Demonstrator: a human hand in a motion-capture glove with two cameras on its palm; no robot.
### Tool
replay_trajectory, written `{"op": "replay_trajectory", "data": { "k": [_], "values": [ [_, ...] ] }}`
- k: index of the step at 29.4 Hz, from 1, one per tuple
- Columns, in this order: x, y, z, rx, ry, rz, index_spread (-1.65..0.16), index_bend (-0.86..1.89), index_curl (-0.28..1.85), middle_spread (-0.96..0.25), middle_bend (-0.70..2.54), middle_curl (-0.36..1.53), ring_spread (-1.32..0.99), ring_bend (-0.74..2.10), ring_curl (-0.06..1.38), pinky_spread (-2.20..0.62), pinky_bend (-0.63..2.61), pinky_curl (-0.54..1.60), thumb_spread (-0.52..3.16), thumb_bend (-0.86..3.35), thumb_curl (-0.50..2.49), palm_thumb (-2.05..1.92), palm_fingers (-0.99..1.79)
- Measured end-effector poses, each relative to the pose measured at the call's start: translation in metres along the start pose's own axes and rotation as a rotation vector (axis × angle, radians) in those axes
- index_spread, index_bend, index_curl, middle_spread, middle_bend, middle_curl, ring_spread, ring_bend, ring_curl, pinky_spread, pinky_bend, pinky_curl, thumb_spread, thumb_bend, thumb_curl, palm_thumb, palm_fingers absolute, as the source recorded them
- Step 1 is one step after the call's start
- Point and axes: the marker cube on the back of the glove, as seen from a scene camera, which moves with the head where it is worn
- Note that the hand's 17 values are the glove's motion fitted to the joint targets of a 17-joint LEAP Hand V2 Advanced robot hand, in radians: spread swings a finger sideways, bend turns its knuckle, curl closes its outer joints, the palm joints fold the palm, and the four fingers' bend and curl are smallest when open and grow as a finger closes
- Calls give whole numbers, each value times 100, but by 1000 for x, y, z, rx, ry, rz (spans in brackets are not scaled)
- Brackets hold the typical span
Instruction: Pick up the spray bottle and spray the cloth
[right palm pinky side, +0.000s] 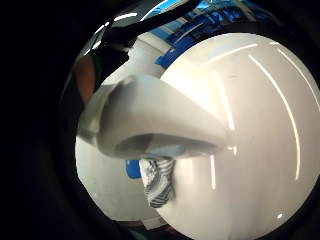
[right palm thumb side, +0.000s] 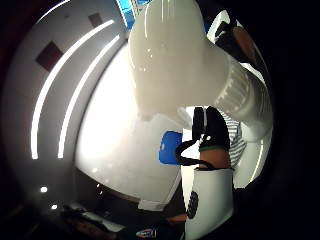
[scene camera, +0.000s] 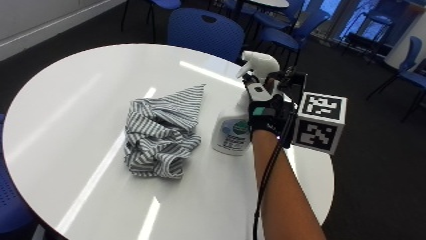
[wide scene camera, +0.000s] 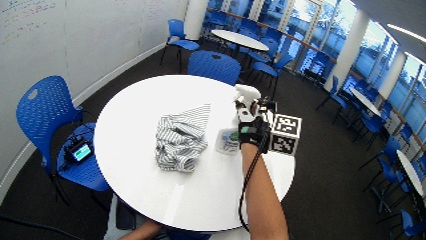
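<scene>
The spray bottle (scene camera: 234, 131) stands upright on the round table (scene camera: 80, 100), just beside the crumpled striped cloth (scene camera: 162, 131). The gloved right hand (scene camera: 265, 112) wraps its neck below the trigger head. Lifting should go straight up, with the nozzle turned toward the cloth before squeezing.

Both outside cams high behind arm, one wider; palm cams right up against bottle (right palm thumb side: 175, 55); all share surface (scene camera: 73, 100).

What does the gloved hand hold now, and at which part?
The right hand grips the spray bottle at its neck, just below the white trigger head.
</scene>
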Motion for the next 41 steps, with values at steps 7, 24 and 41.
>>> {"op": "replay_trajectory", "data": {
  "k": [7, 24, 41],
  "values": [
    [-9, -7, 3, -34, -21, 38, -31, 18, 35, -13, 40, 42, -10, 41, 34, 15, 9, 23, 101, 4, 45, 92, 96],
    [-11, -21, 12, -15, -55, -132, -29, 21, 44, -19, 37, 47, -18, 49, 42, -2, 18, 26, 81, -3, 52, 94, 115],
    [-76, -23, -13, 265, 83, -500, -30, 15, 40, -23, 61, 55, -23, 73, 49, -32, 51, 39, 91, -3, 55, 78, 142]
  ]
}}
